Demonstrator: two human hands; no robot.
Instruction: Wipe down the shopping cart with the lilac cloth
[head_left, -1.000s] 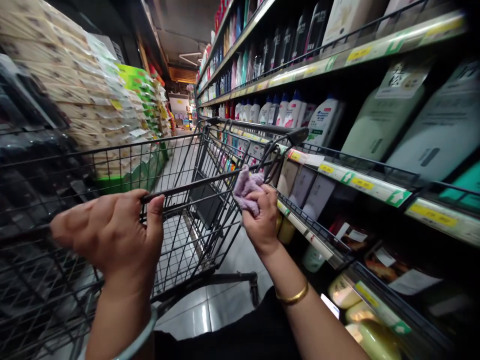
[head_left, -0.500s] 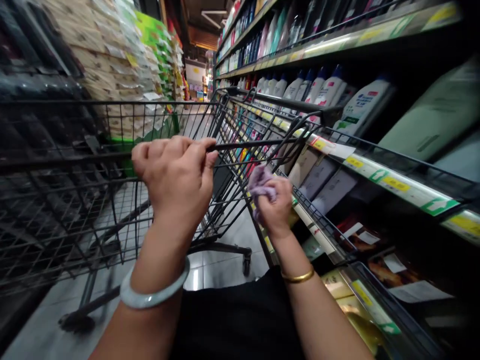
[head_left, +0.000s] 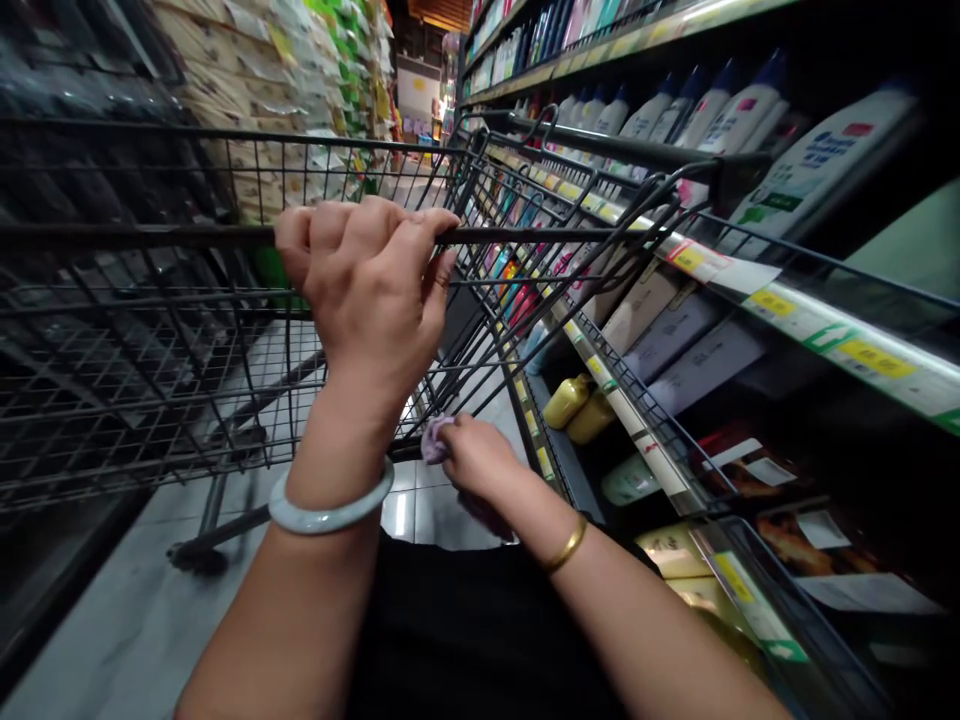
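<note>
On the head view, my right hand (head_left: 480, 462) has dropped from the upper wires to the low near edge of the cart (head_left: 150, 236), fingers bunched around the purple cloth (head_left: 433, 440). My left hand (head_left: 371, 290) stays curled tight over the top rail, so the wiping now works lower.

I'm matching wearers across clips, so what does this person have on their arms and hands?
Both forearms are bare, with no sleeves or gloves in view. The left hand has a thick, smooth, pale whitish-green bangle at its wrist. The right hand has a thin gold bangle at its wrist.
</note>
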